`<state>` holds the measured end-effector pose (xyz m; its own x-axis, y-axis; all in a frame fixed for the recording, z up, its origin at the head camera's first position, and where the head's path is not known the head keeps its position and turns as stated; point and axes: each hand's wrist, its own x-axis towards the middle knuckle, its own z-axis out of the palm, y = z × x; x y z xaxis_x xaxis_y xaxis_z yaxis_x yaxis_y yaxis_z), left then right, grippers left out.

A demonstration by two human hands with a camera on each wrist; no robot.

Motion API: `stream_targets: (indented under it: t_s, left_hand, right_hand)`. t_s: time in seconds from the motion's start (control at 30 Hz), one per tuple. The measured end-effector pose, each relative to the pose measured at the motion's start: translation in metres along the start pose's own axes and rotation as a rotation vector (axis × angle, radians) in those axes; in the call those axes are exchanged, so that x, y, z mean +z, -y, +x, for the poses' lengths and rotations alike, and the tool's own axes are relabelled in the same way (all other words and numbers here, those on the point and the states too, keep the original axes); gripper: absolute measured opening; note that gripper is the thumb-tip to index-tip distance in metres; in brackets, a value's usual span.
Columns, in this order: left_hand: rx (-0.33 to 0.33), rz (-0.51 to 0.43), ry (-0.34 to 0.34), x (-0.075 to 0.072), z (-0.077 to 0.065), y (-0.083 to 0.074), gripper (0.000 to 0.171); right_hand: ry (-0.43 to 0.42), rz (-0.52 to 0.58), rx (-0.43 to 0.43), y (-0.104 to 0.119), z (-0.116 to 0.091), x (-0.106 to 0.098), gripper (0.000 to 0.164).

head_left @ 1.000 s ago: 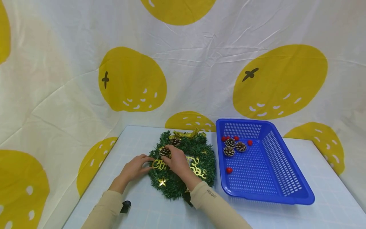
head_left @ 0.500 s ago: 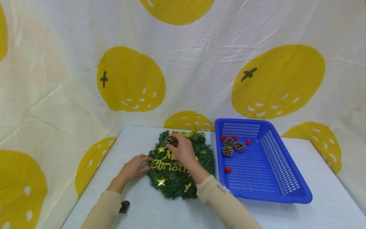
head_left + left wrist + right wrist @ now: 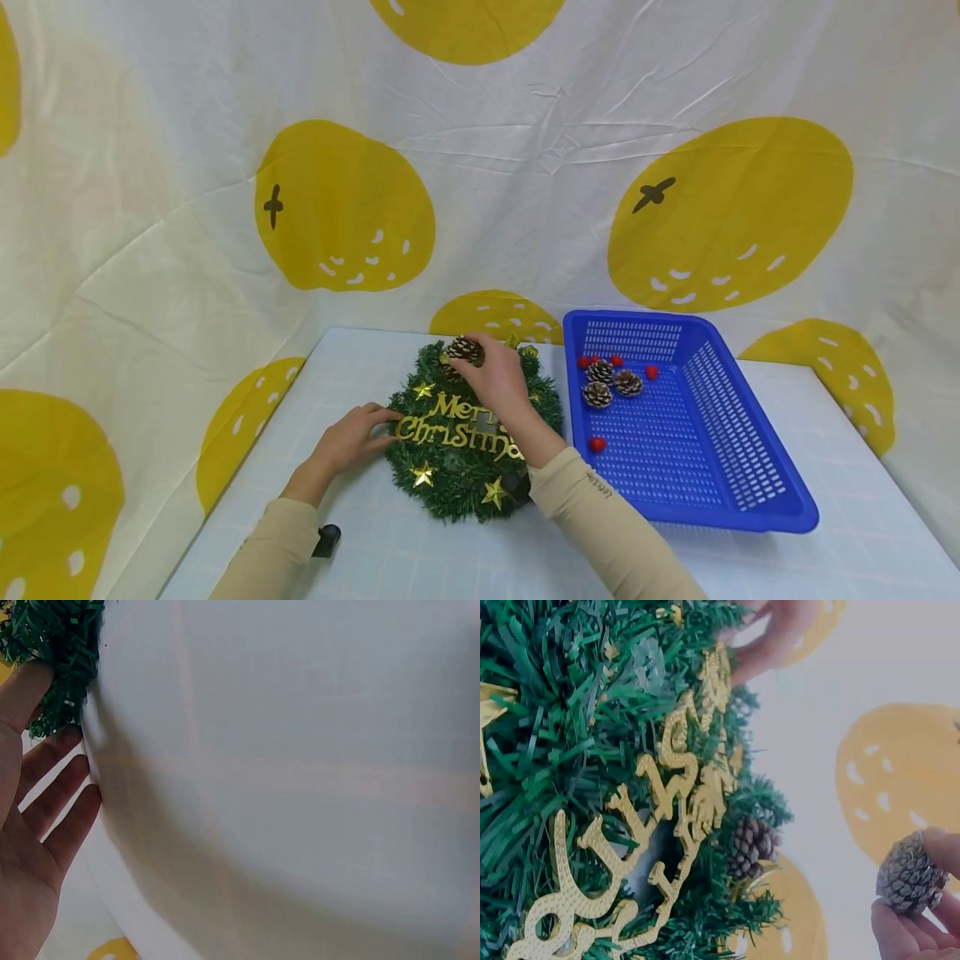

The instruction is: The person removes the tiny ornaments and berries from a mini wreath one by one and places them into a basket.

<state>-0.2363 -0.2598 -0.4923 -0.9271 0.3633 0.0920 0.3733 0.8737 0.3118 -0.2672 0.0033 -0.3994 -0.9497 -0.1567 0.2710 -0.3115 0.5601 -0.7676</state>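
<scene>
A green Christmas wreath [image 3: 453,498] lies on the table with gold "Merry Christmas" lettering [image 3: 442,432] and gold stars [image 3: 493,493]. My right hand [image 3: 501,377] pinches a white-tipped pine cone [image 3: 463,348] above the wreath's far part. In the right wrist view, thumb and fingers hold this pine cone [image 3: 910,874] apart from the greenery, while another pine cone [image 3: 748,844] sits in the wreath. My left hand [image 3: 351,442] grips the wreath's left edge between thumb and index finger; the left wrist view shows its other fingers spread below the greenery [image 3: 64,652].
To the right stands a blue plastic basket [image 3: 750,525] containing several pine cones [image 3: 597,394] and red balls [image 3: 597,444]. A small black object [image 3: 327,542] lies near my left forearm. Behind the table [image 3: 420,567] hangs a white cloth [image 3: 495,233] printed with yellow fruit.
My right hand has lifted the pine cone off the wreath's left part and carried it away from me and rightward, uncovering the lettering. My left hand has stayed at the edge.
</scene>
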Motion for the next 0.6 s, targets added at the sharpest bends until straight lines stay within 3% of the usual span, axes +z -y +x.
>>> stream_targets:
  t_s: [0.4, 0.6]
  left_hand:
    - [0.04, 0.01, -0.027, 0.001, -0.001, 0.0, 0.035]
    - [0.01, 0.003, -0.003, 0.0, 0.001, -0.001, 0.035]
  right_hand:
    - [-0.054, -0.022, 0.024, -0.008, 0.006, -0.017, 0.047]
    - [-0.109, 0.002, 0.035, -0.012, 0.015, -0.035, 0.046]
